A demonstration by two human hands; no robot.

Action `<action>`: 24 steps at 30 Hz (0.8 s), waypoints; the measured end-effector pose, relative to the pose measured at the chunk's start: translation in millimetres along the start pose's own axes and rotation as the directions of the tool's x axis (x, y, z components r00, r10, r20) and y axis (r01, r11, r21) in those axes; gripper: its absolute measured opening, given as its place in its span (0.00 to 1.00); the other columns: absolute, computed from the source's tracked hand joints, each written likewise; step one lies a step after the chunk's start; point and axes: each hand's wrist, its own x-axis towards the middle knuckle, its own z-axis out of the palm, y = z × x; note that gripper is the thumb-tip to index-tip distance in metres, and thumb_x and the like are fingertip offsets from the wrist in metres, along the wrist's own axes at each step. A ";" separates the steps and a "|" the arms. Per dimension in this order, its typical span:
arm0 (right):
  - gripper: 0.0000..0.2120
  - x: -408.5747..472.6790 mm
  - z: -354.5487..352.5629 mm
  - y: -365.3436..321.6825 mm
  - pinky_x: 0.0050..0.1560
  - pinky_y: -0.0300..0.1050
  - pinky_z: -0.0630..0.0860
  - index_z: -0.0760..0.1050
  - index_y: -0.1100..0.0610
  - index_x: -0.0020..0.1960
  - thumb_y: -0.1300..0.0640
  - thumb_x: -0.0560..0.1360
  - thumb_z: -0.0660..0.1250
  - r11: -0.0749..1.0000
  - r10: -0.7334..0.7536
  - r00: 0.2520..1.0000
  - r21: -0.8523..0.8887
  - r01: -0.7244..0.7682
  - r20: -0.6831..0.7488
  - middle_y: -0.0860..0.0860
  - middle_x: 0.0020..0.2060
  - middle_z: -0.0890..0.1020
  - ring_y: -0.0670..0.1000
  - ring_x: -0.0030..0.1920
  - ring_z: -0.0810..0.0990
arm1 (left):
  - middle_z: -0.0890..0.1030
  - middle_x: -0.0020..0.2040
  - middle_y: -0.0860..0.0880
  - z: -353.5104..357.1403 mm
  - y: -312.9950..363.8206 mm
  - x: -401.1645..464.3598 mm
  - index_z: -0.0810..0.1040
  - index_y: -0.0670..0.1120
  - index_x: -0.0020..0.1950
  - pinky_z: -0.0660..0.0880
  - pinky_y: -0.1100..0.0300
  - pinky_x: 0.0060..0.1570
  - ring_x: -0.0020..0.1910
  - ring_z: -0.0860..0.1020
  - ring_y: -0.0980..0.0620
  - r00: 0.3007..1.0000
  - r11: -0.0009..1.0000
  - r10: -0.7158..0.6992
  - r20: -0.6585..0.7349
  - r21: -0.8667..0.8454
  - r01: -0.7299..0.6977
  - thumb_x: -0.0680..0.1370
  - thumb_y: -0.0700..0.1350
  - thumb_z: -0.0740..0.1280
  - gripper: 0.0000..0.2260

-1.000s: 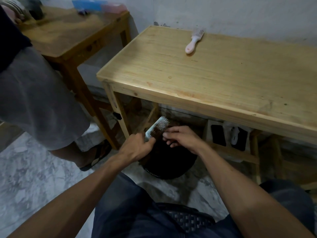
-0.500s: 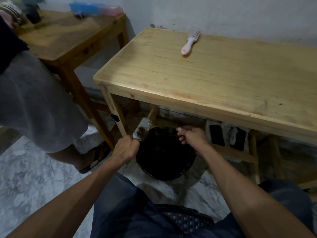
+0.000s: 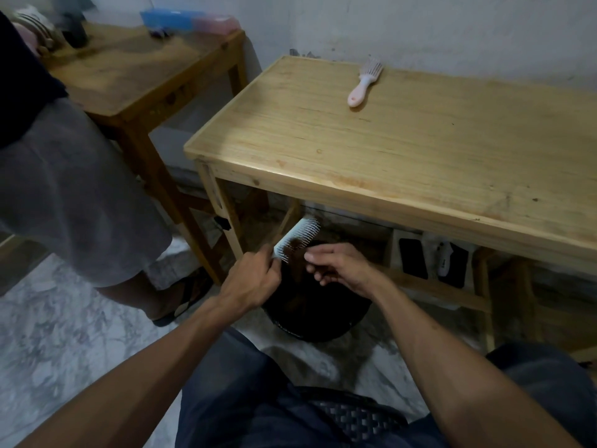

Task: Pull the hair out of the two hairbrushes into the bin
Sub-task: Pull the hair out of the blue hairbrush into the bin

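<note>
At the left of the frame a second person [image 3: 71, 202] in grey shorts stands on the marble floor [image 3: 48, 344], a sandalled foot beside a dark wooden side table [image 3: 129, 82]. A blue and pink box [image 3: 189, 21] lies at that table's far edge, in the upper left.

In the middle, the left hand [image 3: 250, 279] is closed around the handle of a pale blue hairbrush [image 3: 295, 237], whose head points up and to the right, bristles toward the right hand, with a dark clump of hair [image 3: 297, 245] caught among them. Directly below sits the black bin [image 3: 316, 305], on the floor under the front edge of the light wooden surface [image 3: 420, 163].

The right hand [image 3: 342, 266] hovers over the bin just right of the bristles, fingers loosely curled with the tips drawn together; I cannot tell whether they pinch any hair.

A pink hairbrush [image 3: 365, 84] lies on the surface in the upper right, well apart from both hands.
</note>
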 end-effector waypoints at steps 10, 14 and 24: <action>0.08 6.9 -26.5 6.4 0.29 0.34 0.73 0.82 0.57 0.43 0.60 0.79 0.67 0.990 -0.045 0.917 0.107 0.095 -0.396 0.52 0.34 0.79 0.44 0.29 0.74 | 0.80 0.46 0.43 -9.2 -29.6 -3.2 0.75 0.45 0.51 0.80 0.43 0.45 0.41 0.79 0.41 0.970 0.957 -0.241 -0.011 -0.170 0.236 0.73 0.59 0.52 0.22; 0.15 4.0 -24.5 10.2 0.41 0.40 0.81 0.78 0.51 0.65 0.57 0.78 0.68 0.957 0.024 0.955 -0.269 -0.107 -0.294 0.49 0.55 0.81 0.47 0.47 0.82 | 0.79 0.41 0.44 -1.4 -23.7 -3.5 0.73 0.45 0.46 0.73 0.49 0.37 0.36 0.76 0.46 0.979 0.963 -0.202 -0.006 -0.184 0.197 0.80 0.53 0.56 0.14; 0.06 4.2 11.6 -7.8 0.31 0.36 0.77 0.82 0.58 0.49 0.56 0.77 0.70 0.998 0.020 0.998 0.054 -0.017 -0.062 0.53 0.41 0.86 0.47 0.32 0.81 | 0.76 0.33 0.49 8.9 1.6 -0.7 0.70 0.47 0.48 0.65 0.56 0.30 0.29 0.74 0.51 0.997 0.997 0.049 -0.052 0.066 -0.045 0.83 0.49 0.58 0.08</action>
